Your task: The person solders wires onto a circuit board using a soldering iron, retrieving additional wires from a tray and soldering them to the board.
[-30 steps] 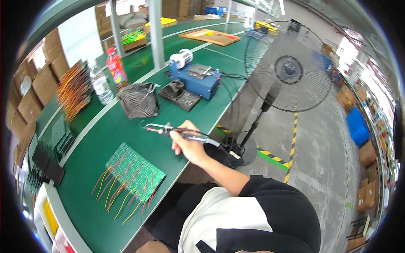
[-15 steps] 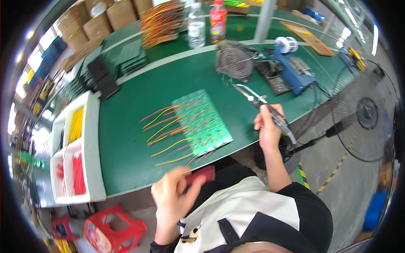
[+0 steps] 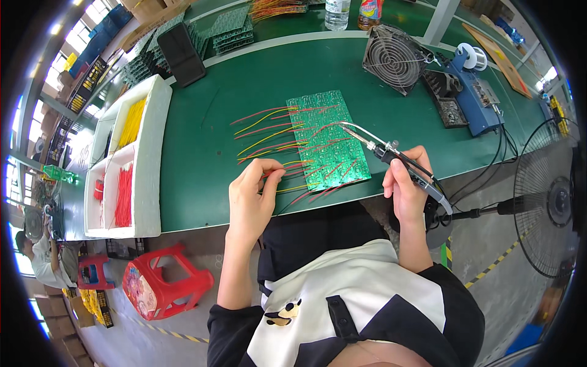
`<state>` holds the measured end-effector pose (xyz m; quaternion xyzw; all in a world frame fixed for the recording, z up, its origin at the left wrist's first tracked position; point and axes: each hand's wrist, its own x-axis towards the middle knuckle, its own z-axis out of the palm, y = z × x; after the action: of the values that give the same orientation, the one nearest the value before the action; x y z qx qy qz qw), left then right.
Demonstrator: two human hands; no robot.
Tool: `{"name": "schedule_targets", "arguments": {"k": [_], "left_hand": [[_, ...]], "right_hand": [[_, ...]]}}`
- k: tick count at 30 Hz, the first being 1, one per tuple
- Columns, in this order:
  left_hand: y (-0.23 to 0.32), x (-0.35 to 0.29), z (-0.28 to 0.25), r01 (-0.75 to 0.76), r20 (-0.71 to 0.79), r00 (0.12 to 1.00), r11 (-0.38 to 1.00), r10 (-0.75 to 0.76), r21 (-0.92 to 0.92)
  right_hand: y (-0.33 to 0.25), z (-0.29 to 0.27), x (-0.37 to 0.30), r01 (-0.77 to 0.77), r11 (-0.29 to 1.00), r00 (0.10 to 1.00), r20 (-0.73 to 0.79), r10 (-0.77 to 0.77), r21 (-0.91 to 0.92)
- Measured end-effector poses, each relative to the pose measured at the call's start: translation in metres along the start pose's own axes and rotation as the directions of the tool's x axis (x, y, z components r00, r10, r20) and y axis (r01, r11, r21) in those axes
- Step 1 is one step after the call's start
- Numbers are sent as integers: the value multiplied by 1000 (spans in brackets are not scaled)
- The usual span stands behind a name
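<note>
My right hand [image 3: 408,186] is closed around a soldering iron [image 3: 388,153] with a curved metal feed tube on it. The iron's tip is over the upper middle of a green circuit board panel [image 3: 348,137]. Several red and yellow wires [image 3: 269,130] lie across the panel, most sticking out past its left edge. My left hand [image 3: 249,192] is at the lower-left wires, thumb and forefinger pinched on a red wire [image 3: 295,166]. The fingers partly hide how many wires they grip.
A white foam box [image 3: 154,177] with yellow and red wires stands at the left. Behind are a black phone [image 3: 181,55] and stacked green boards [image 3: 231,30]. At the right are a small metal-grille fan [image 3: 394,58], a blue solder-reel device [image 3: 480,98] and a standing fan [image 3: 553,199].
My left hand has moved from the table's front edge up to the wires and pinches one. The soldering iron has come from right of the panel to over it. The view has shifted.
</note>
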<state>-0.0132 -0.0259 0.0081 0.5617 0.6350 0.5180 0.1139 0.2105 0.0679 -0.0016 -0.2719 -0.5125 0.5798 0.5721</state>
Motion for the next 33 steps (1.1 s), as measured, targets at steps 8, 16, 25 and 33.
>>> {"name": "schedule_targets", "arguments": {"k": [8, 16, 25, 33], "left_hand": [[18, 11, -5, -5, 29, 1000, 981, -1, 196], [9, 23, 2, -74, 55, 996, 987, 66, 146], [2, 19, 5, 66, 92, 993, 990, -78, 129], [0, 18, 5, 96, 80, 991, 988, -106, 117]], "right_hand": [[3, -2, -4, -25, 999, 999, 32, 27, -45], [1, -1, -4, -45, 999, 997, 54, 46, -16], [5, -11, -9, -37, 999, 996, 87, 36, 12], [-1, -5, -11, -57, 994, 990, 120, 69, -97]]}}
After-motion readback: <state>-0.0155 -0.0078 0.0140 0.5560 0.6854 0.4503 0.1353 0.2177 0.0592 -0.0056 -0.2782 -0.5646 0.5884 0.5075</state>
